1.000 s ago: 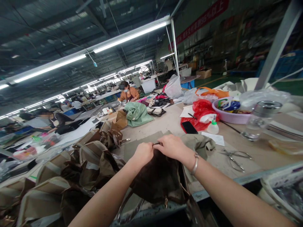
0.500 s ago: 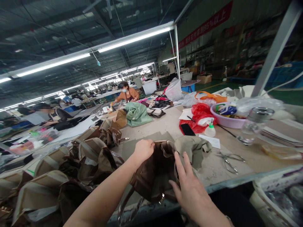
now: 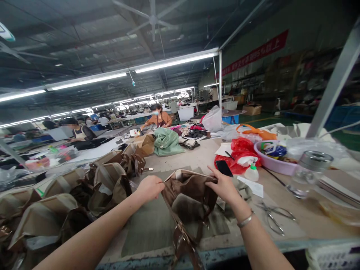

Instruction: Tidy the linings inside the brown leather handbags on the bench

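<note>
A brown bag (image 3: 189, 200) stands open-mouthed on the worktable in front of me, its straps hanging over the table's near edge. My left hand (image 3: 150, 187) is closed in a fist on the left rim of the bag's mouth. My right hand (image 3: 223, 185) grips the right rim, fingers curled over the edge. The two hands hold the mouth spread apart. An olive cloth (image 3: 242, 187) lies just behind the bag.
A pile of brown and tan bags (image 3: 84, 191) fills the table to my left. Scissors (image 3: 274, 217), a black phone (image 3: 224, 168), a white squeeze bottle (image 3: 252, 172), a red plastic bag (image 3: 239, 148), a pink basin (image 3: 277, 156) and a clear jar (image 3: 311, 168) lie to the right. Other people work at tables behind.
My right hand went from the bag's top, to open beside it, to gripping the right rim. The bag's mouth now stands wide open. The view has tilted up.
</note>
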